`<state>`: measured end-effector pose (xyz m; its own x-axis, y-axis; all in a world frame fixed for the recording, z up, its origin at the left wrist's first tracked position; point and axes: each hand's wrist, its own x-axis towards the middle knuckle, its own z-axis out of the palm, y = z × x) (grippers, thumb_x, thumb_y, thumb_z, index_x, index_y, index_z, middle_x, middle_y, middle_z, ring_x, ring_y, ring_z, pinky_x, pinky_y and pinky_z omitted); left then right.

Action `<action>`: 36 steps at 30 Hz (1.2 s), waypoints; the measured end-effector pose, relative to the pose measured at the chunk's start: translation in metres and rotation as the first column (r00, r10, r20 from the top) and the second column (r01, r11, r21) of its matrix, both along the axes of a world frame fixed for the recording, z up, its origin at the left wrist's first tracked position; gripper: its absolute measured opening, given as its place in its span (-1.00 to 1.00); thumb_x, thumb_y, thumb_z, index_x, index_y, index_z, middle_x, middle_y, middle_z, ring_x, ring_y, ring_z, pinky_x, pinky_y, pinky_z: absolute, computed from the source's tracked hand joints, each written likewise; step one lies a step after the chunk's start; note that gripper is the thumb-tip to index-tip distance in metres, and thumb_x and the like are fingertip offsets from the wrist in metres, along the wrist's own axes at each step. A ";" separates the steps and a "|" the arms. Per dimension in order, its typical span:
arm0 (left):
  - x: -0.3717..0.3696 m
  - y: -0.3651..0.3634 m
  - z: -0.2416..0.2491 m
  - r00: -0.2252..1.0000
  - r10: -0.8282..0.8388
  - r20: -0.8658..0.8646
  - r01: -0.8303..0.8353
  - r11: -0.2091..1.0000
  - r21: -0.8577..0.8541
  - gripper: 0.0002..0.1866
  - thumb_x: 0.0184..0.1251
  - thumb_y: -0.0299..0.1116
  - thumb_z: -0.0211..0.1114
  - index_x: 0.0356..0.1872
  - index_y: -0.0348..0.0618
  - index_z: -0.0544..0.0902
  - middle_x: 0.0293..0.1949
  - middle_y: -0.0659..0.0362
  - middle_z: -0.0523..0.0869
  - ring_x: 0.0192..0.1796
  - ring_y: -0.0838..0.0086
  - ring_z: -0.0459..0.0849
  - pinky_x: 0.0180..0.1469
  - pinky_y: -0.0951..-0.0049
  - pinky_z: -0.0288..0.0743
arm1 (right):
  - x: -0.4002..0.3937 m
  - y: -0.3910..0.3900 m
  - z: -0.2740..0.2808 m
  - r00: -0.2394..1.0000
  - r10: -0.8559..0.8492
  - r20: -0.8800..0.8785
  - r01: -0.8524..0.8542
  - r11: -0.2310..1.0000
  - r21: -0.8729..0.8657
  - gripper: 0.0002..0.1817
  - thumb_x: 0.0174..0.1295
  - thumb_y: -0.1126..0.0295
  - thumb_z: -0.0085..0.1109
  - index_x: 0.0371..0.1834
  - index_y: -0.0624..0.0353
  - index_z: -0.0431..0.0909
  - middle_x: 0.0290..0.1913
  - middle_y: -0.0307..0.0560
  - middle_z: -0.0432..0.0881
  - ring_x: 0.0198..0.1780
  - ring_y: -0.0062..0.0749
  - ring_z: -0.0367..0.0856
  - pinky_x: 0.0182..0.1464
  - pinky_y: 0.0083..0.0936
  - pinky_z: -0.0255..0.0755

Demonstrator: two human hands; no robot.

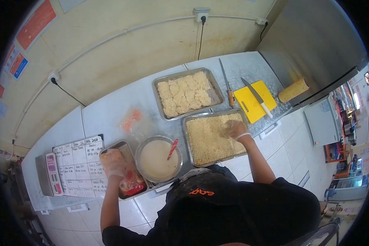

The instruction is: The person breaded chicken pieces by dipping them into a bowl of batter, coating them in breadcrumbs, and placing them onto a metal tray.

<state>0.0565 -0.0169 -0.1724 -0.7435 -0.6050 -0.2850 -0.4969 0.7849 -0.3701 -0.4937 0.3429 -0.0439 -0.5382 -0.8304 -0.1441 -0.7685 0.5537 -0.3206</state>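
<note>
My left hand (115, 167), in a clear plastic glove, reaches into a narrow metal tray (126, 144). Its fingers lie against an orange-brown item (112, 156) at the tray's far end; I cannot tell whether they grip it. A red-and-clear package (133, 183) rests nearer me in that tray. My right hand (236, 130), gloved too, has its fingers stretched over the pale crumbs (205, 139) on the right side of a wide metal tray (187, 153). Between the hands stands a round bowl of creamy batter (153, 162) with a red-handled utensil (172, 149) in it.
Behind the crumbs, another metal tray (220, 98) holds rows of crumb-coated pieces (184, 93). Rightward lie a sharpening steel (226, 82), a knife (253, 91) on a yellow cutting board (250, 107), and a yellow roll (293, 90). A schedule board (78, 164) and scale (51, 174) are left.
</note>
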 end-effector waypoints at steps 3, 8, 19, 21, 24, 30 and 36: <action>0.026 -0.012 -0.042 1.000 -0.011 -0.025 0.011 1.000 0.005 -0.49 0.40 -0.17 0.10 0.33 -0.08 0.51 0.35 -0.01 0.53 0.40 0.09 0.46 0.45 0.02 0.25 | -0.008 0.013 0.009 0.998 0.064 -0.028 -0.061 0.995 0.074 -0.59 0.06 0.12 0.39 -0.11 0.16 0.67 -0.20 0.19 0.72 -0.13 0.11 0.70 -0.03 -0.15 0.56; 0.006 -0.008 -0.007 0.988 0.153 -0.016 -0.151 0.985 0.079 -0.50 0.38 -0.16 0.14 0.29 -0.09 0.53 0.29 -0.01 0.57 0.34 0.11 0.51 0.38 0.04 0.31 | -0.041 0.015 0.020 0.977 0.161 0.138 -0.159 0.987 -0.028 -0.55 -0.01 0.19 0.41 -0.03 0.12 0.67 -0.22 0.18 0.72 -0.15 0.07 0.70 -0.05 -0.20 0.55; -0.032 0.046 0.096 0.788 0.613 -0.059 -0.561 0.754 0.342 -0.55 0.31 -0.09 0.27 0.15 -0.06 0.66 0.11 -0.04 0.70 0.18 0.14 0.66 0.24 0.10 0.48 | -0.134 -0.111 0.096 0.913 0.363 0.187 -0.368 0.930 -0.007 -0.53 -0.01 0.31 0.35 0.06 0.09 0.68 -0.20 0.25 0.71 -0.10 0.08 0.69 0.07 -0.20 0.52; -0.050 0.059 0.135 0.702 0.712 -0.020 -0.656 0.656 0.373 -0.58 0.26 -0.09 0.34 0.07 -0.09 0.71 0.01 -0.06 0.75 0.09 0.14 0.72 0.14 0.12 0.55 | -0.154 -0.136 0.086 0.872 0.437 0.220 -0.448 0.894 0.001 -0.51 -0.02 0.29 0.34 0.07 0.09 0.68 -0.17 0.27 0.71 -0.07 0.10 0.69 0.11 -0.19 0.52; -0.008 0.062 0.098 0.630 0.746 -0.216 -0.632 0.654 0.415 -0.61 0.29 -0.08 0.29 -0.04 -0.15 0.70 -0.19 -0.12 0.76 -0.11 -0.02 0.74 -0.07 0.10 0.61 | -0.185 -0.177 0.061 0.801 0.526 0.286 -0.568 0.819 0.085 -0.48 -0.04 0.27 0.37 0.07 0.11 0.67 -0.16 0.28 0.71 -0.09 0.07 0.71 0.04 -0.20 0.55; -0.035 0.093 0.162 0.495 0.765 -0.412 -0.646 0.641 0.415 -0.62 0.19 -0.12 0.44 -0.10 -0.16 0.69 -0.22 -0.08 0.76 -0.14 -0.01 0.74 -0.14 0.08 0.58 | -0.264 -0.250 -0.094 0.766 0.582 0.272 -0.642 0.680 0.354 -0.35 0.00 0.22 0.42 0.23 0.14 0.56 0.11 0.30 0.64 0.17 0.10 0.61 0.20 -0.16 0.47; -0.005 0.085 0.182 0.179 0.724 -0.666 -0.741 0.545 0.392 -0.62 0.41 -0.07 0.33 -0.31 -0.26 0.63 -0.22 -0.05 0.69 -0.34 0.17 0.55 -0.30 0.04 0.37 | -0.187 -0.221 -0.037 0.882 0.471 0.011 -0.470 0.882 -0.011 -0.41 0.15 0.36 0.29 0.31 0.18 0.47 0.22 0.31 0.57 0.23 0.14 0.57 0.30 -0.15 0.40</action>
